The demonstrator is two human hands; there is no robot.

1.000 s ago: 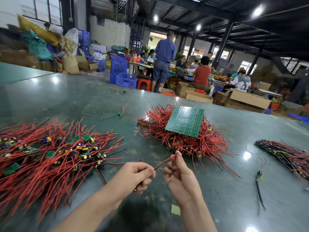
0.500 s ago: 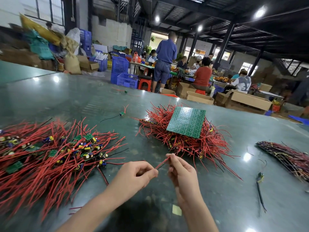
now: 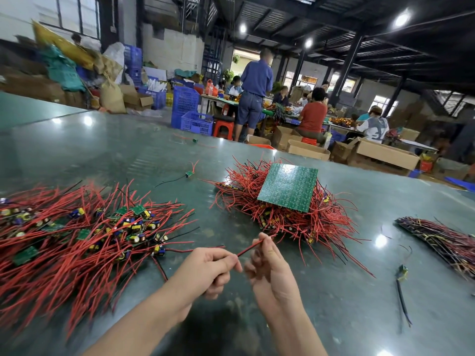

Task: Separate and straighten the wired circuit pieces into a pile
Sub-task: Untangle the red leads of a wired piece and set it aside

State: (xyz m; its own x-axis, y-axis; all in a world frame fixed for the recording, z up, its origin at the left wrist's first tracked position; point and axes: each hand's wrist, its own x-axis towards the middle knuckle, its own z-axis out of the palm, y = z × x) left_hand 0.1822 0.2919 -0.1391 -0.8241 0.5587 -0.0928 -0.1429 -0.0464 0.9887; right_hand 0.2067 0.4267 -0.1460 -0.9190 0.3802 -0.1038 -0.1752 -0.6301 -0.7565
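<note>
A red wire [image 3: 250, 248] runs taut between my two hands above the dark green table [image 3: 321, 304]. My left hand [image 3: 208, 272] pinches its near end with curled fingers. My right hand [image 3: 270, 265] pinches the far end between thumb and fingertips. On the left lies a broad pile of red-wired circuit pieces [image 3: 77, 240] with small green boards and yellow-blue parts. Ahead sits a tangled heap of red-wired pieces [image 3: 282, 217] with a green circuit panel [image 3: 289, 187] lying on top.
A darker bundle of wired pieces [image 3: 442, 240] lies at the right edge. Loose single pieces lie at the right [image 3: 402, 274], mid table [image 3: 189, 173] and far back [image 3: 195, 140]. Beyond the table, people work among blue crates [image 3: 185, 104] and cardboard boxes [image 3: 385, 152].
My right hand has slid a little along the wire toward my left hand and lowered slightly. The wire span between them is shorter. The piles have not moved.
</note>
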